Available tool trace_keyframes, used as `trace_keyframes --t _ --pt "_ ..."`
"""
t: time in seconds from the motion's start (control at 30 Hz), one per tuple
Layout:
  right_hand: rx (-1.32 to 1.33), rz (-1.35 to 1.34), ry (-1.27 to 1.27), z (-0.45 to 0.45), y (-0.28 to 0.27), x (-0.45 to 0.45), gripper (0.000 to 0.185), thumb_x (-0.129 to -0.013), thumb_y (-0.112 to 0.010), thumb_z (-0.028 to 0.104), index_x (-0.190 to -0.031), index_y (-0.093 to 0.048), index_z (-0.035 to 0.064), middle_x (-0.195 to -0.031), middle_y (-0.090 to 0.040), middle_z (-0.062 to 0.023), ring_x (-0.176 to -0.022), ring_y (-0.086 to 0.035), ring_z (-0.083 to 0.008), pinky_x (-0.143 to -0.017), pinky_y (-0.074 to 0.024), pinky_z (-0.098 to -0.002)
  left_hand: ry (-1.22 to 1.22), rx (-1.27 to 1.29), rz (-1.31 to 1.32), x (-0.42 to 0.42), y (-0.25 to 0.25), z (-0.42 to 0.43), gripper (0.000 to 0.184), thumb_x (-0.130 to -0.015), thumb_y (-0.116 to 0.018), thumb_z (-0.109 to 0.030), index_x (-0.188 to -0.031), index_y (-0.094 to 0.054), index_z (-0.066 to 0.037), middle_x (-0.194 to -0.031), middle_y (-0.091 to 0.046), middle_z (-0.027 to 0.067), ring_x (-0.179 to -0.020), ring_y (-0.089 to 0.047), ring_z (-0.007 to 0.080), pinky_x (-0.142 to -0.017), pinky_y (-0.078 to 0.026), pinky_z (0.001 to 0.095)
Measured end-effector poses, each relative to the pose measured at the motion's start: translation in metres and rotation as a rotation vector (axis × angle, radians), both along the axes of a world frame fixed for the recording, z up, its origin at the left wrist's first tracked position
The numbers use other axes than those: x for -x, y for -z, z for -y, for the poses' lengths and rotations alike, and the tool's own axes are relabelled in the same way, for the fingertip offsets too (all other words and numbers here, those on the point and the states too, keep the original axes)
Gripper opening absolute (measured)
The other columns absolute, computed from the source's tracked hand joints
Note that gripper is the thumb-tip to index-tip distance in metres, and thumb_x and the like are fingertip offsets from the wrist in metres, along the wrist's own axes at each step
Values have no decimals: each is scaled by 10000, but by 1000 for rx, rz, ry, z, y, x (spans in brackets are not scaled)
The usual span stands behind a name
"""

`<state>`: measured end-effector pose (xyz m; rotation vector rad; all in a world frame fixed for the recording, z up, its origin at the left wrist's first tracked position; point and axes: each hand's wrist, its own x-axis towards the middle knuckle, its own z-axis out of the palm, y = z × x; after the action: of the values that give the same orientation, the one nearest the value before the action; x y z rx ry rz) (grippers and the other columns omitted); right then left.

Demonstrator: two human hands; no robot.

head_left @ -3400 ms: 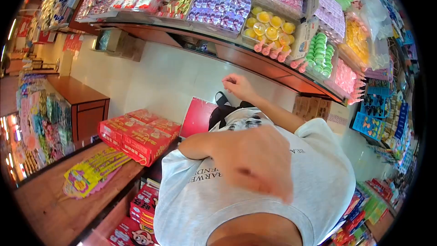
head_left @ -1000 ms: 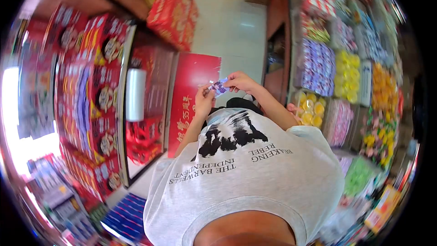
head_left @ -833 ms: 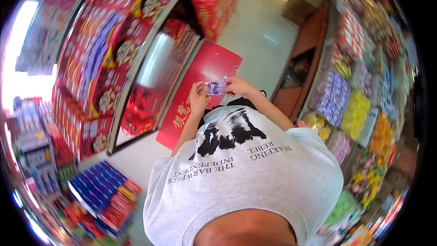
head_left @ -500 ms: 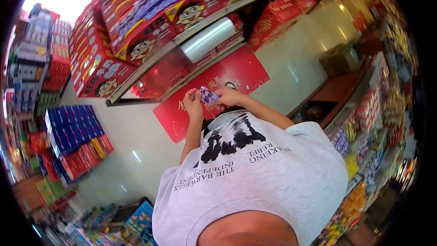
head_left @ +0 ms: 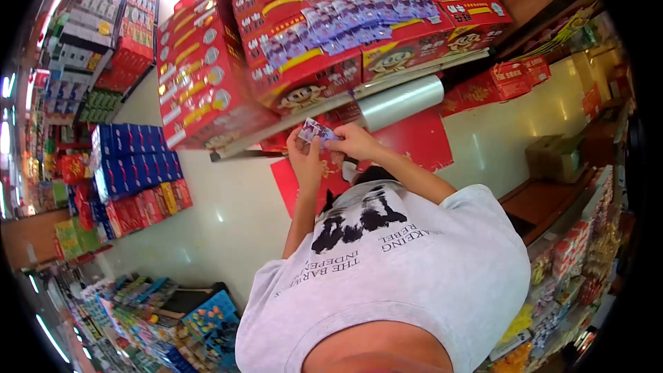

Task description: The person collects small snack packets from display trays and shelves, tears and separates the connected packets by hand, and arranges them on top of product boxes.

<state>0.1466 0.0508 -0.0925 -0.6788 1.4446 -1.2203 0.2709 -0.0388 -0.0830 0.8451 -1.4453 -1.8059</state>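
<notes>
Between my two hands is a small purple-and-white packet (head_left: 317,130), held out in front of my body. My left hand (head_left: 304,152) is closed on its left end, with the thumb against its face. My right hand (head_left: 355,142) pinches the right end. Just beyond, many similar purple packets (head_left: 352,19) lie in overlapping rows on top of red cartons (head_left: 314,86) printed with a cartoon face. The packet's print is too small to read.
A roll of clear plastic film (head_left: 400,102) sits under the carton shelf's edge (head_left: 359,90). On the floor lies a red mat (head_left: 428,141). Blue boxes (head_left: 135,145) are stacked at left, a brown carton (head_left: 552,157) stands at right, and loaded shelves surround me.
The view has shifted, bringing the cartons and the rows of packets more fully into sight. Both hands still hold the packet, now raised nearer the shelf edge.
</notes>
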Motion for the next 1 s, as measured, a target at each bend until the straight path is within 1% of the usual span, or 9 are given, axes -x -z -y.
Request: trace_keyframes --t 0.17,0.27,0.33,0.4,0.5,0.6,0.67,0.7,1.0 --pt "163 -329 320 57 -27 29 202 -852 -607 196 -830 -638 -2 -620 -607 -72 -518 -553 -111 -502 -431 -275 161 112 65 52 -51 62 503 -872 -562 0 -1315 -323 -26 -1111 -528 118 -942 -565 149 -731 -486 266" --pt "232 -46 542 84 -40 37 215 -858 -594 215 -845 -642 5 -622 -605 -68 -516 -549 -117 -505 -432 -295 201 312 77 83 -57 104 534 -870 -561 16 -1340 -308 -5 -1105 -512 81 -928 -563 130 -729 -468 213" --pt "128 -101 533 94 -68 47 226 -863 -578 219 -871 -637 1 -623 -613 -103 -521 -587 -202 -524 -447 -342 169 351 22 103 -71 116 494 -868 -576 6 -1310 -356 6 -1084 -516 73 -883 -555 113 -702 -458 202" --pt "89 -498 558 110 -74 54 215 -865 -561 206 -881 -631 2 -630 -613 -155 -576 -614 -313 -546 -459 -393 153 441 79 113 -71 134 447 -866 -590 -17 -1270 -401 10 -1073 -520 78 -852 -549 113 -686 -455 212" --pt "85 -576 611 132 -79 60 209 -869 -553 211 -864 -628 16 -637 -606 -185 -636 -609 -371 -557 -466 -430 106 685 164 126 -73 155 359 -860 -620 -67 -1182 -482 14 -1050 -528 90 -787 -538 117 -654 -449 232" --pt "-24 -654 639 146 -72 68 210 -862 -569 236 -832 -619 34 -635 -613 -166 -635 -620 -360 -565 -475 -441 81 748 216 133 -68 165 278 -852 -634 -138 -1079 -552 1 -1045 -524 129 -829 -542 201 -717 -449 307" --pt "-73 -720 646 150 -67 66 214 -856 -579 248 -824 -613 38 -635 -616 -159 -630 -620 -358 -568 -478 -443 79 1248 373 133 -49 178 261 -851 -618 -152 -1067 -565 -15 -1087 -511 164 -954 -505 283 -821 -416 371" --pt "-111 -784 648 151 -65 64 220 -850 -589 259 -816 -607 43 -636 -618 -153 -625 -620 -355 -571 -480 -445 112 1119 407 133 -53 174 242 -854 -598 -160 -1052 -574 -23 -1128 -490 187 -1047 -446 344 -900 -358 423" --pt "-154 -761 832 155 -71 59 250 -818 -643 275 -817 -601 29 -638 -631 -119 -576 -628 -270 -528 -469 -359 191 1112 467 131 -57 177 310 -869 -568 -182 -1143 -558 -38 -1315 -421 175 -1134 -402 363 -933 -330 468"
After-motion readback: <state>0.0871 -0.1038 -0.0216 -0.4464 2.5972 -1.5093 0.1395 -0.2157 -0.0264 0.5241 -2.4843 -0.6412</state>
